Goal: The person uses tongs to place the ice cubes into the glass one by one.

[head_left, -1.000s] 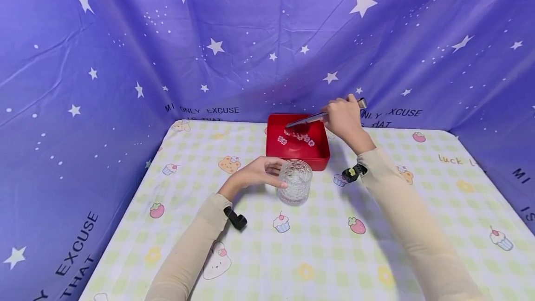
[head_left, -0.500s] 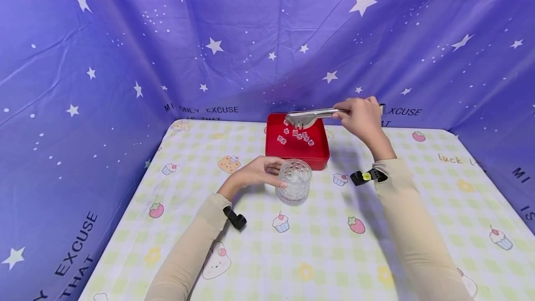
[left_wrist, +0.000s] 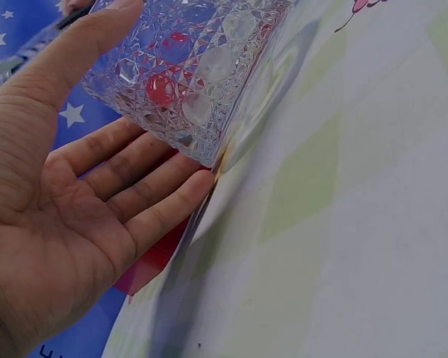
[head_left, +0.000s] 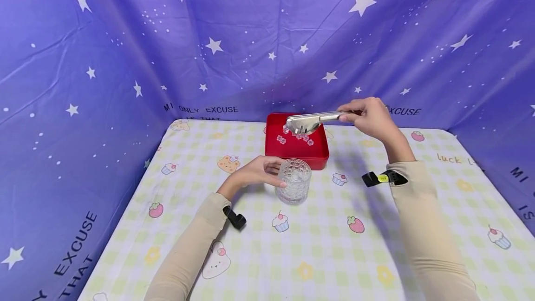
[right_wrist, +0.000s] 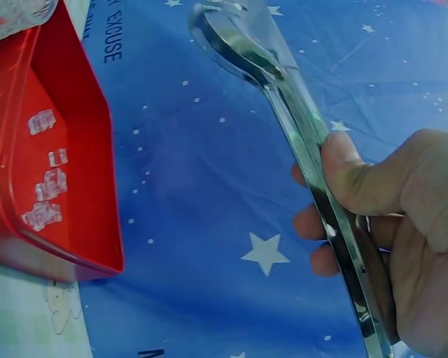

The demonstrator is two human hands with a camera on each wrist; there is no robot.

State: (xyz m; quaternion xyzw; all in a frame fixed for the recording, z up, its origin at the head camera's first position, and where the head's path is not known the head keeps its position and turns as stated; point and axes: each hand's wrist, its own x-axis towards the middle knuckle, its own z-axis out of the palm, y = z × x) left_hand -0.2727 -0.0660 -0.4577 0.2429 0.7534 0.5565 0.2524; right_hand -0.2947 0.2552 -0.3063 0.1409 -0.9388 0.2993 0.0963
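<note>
My left hand (head_left: 256, 171) holds a clear textured drinking glass (head_left: 296, 189) upright on the table, thumb on the near side and fingers (left_wrist: 153, 160) around the far side. In my right hand (head_left: 369, 115) is a pair of metal tongs (head_left: 330, 115), gripped along the arms with the thumb on top. The head of the tongs lies nearly level over a red box (head_left: 314, 163), overlapping it in the head view. Several small clear plastic pieces (right_wrist: 52, 183) lie inside that box. I cannot tell whether the tongs hold a piece.
The red box stands at the back of the table, just behind the glass. A checked tablecloth (head_left: 330, 254) with printed cupcakes and strawberries covers the table. Blue starry curtains (head_left: 251, 68) rise along the back and sides. Each wrist wears a black strap (head_left: 235, 218).
My right hand has moved to the right, and the tongs have come up from the clear pieces and turned nearly level. The left hand and the glass stay in place.
</note>
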